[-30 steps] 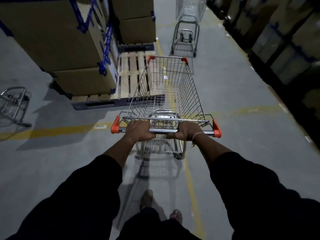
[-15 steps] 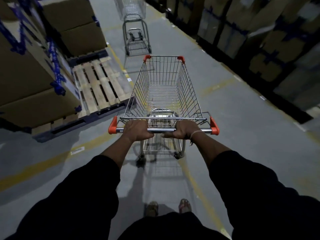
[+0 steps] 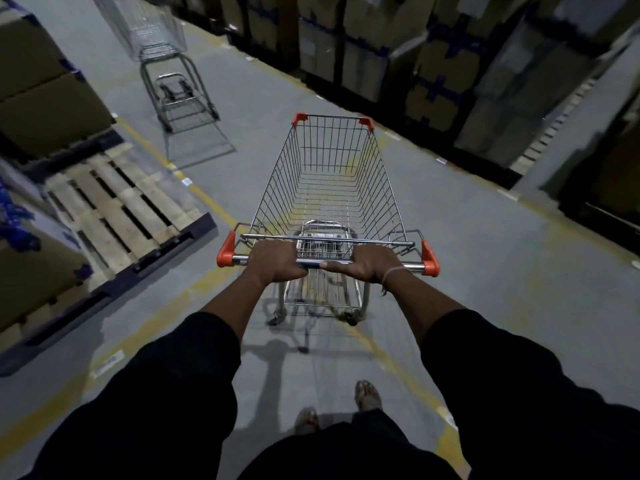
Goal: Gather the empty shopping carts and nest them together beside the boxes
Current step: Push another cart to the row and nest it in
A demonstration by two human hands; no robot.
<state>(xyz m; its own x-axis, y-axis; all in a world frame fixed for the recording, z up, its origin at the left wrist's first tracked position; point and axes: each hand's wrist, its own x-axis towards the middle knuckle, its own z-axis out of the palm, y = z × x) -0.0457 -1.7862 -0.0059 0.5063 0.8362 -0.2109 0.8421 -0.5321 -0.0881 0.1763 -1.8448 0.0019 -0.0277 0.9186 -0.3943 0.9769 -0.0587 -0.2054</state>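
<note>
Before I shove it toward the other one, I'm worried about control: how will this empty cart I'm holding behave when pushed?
The cart probably rolls easily: it stands on casters on smooth concrete, and its wire basket is empty, so likely light. It may swerve; both hands, left hand and right hand, on the handle bar should help. The steel frame looks stiff.

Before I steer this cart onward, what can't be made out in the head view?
- Second cart: basket top cut off by the frame edge and blurred; contents unclear.
- Box stacks: dark, labels unreadable.
- Held cart: front wheels hidden under its basket.
- Left hand, right hand: fingertips wrapped under the handle.
</note>
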